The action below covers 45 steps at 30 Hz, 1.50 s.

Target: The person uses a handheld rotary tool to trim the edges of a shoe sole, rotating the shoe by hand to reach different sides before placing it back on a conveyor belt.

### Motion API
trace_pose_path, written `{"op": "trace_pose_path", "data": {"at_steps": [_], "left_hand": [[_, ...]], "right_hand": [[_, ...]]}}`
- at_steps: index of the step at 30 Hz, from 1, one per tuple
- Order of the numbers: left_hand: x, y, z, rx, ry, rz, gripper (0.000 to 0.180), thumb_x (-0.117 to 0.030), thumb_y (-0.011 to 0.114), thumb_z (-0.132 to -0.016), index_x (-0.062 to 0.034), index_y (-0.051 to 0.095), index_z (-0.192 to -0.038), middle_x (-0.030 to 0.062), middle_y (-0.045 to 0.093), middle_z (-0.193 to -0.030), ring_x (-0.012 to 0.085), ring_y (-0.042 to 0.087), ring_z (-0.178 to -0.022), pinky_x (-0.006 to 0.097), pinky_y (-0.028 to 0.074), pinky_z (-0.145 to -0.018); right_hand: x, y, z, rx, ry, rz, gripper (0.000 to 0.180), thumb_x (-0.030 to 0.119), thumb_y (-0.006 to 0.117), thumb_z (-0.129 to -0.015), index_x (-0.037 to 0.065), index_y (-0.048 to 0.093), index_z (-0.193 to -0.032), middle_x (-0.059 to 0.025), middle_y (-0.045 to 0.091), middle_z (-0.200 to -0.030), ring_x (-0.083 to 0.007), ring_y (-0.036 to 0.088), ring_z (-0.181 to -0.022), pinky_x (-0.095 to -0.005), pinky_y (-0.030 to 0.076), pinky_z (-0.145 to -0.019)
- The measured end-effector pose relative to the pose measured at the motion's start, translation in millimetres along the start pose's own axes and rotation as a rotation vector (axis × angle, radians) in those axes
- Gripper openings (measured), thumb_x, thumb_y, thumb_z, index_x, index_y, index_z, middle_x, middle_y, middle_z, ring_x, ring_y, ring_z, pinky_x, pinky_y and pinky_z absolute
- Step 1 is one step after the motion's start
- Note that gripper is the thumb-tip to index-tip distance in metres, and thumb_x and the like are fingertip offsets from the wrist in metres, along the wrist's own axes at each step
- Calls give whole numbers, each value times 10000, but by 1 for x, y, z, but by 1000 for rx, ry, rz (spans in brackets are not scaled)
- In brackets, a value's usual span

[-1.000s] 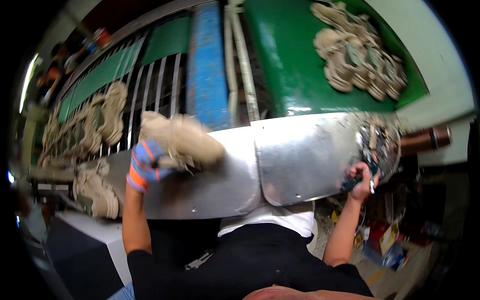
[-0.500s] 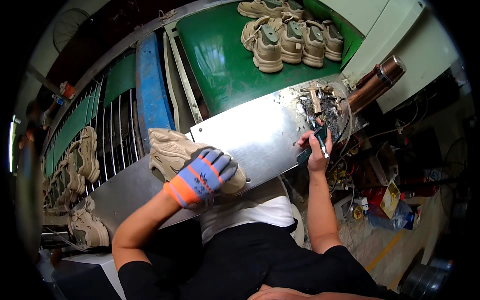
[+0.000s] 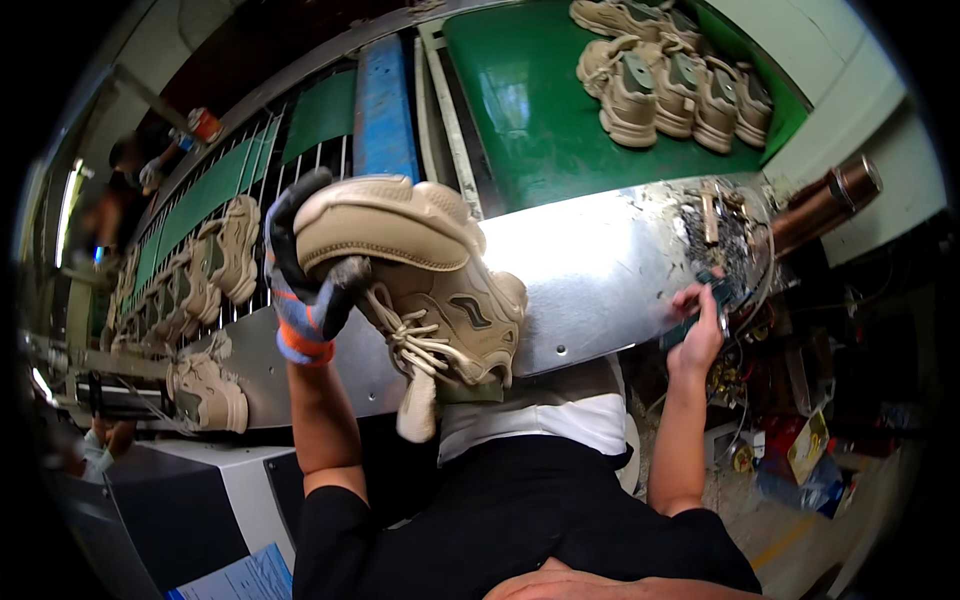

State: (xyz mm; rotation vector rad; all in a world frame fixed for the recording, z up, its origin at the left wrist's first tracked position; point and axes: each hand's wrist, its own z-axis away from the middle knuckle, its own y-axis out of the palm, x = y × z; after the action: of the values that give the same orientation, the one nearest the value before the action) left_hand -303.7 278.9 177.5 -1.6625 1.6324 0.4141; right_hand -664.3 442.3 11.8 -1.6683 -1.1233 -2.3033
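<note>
My left hand [image 3: 312,265], in a blue, orange and dark grey glove, is closed around the toe end of a beige sneaker [image 3: 455,320]. The sneaker is raised and tilted above the metal worktop, with its side, pale laces and hanging tongue in sight. At the right, my bare right hand [image 3: 698,340] has its fingers wrapped round a dark green hand tool [image 3: 681,332]. Motion smears that tool, and its exact kind is unclear. It lies close to the worktop's right edge, apart from the sneaker.
The shiny metal worktop [image 3: 590,270] has residue and small tools [image 3: 710,218] at its right end. Several beige sneakers [image 3: 632,100] stand on the green conveyor belt [image 3: 510,100]; others line the rack [image 3: 240,245] at left. A copper-coloured cylinder [image 3: 850,190] juts out at right.
The left hand has lifted the sneaker off the worktop and turned it, so its laces and side now show. The right hand has lowered the green tool a little. The view has shifted left.
</note>
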Motion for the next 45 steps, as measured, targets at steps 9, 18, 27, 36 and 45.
{"op": "trace_pose_path", "data": {"at_steps": [9,18,27,36,45], "left_hand": [[4,22,-23,136,6,206,799,-232,850,-649,35,490,-1311,143,608,-1203,211,599,-1093,338,475,-952],[8,29,-37,184,-103,272,745,-158,829,-695,19,478,-1328,130,590,-1236,211,587,-1120,337,473,-967],[55,11,-47,146,-106,204,658,-204,698,-713,26,510,-1300,128,609,-1185,201,601,-1067,324,467,-947],[82,6,-38,67,-182,346,577,-322,655,-858,20,504,-1297,136,598,-1208,214,589,-1081,333,459,-960],[119,-23,11,-86,-358,466,479,-291,567,-919,-14,501,-1304,120,589,-1223,231,582,-1087,360,466,-963]], "right_hand": [[46,97,85,929,-84,217,575,260,646,-895,-104,476,-1307,-92,619,-758,-167,600,-638,-283,500,-601],[63,212,62,1094,-702,333,457,89,611,-830,-15,554,-1271,-64,598,-681,-110,562,-563,-242,457,-569],[-8,156,70,913,-282,248,459,105,619,-803,-4,576,-1247,-112,666,-867,-143,604,-670,-275,496,-680],[-61,101,100,870,-103,260,428,127,614,-829,31,586,-1245,-95,641,-800,-169,626,-669,-278,495,-666],[-67,89,105,901,66,93,435,126,531,-905,-46,481,-1301,-36,529,-672,-95,488,-564,-245,407,-538]]}}
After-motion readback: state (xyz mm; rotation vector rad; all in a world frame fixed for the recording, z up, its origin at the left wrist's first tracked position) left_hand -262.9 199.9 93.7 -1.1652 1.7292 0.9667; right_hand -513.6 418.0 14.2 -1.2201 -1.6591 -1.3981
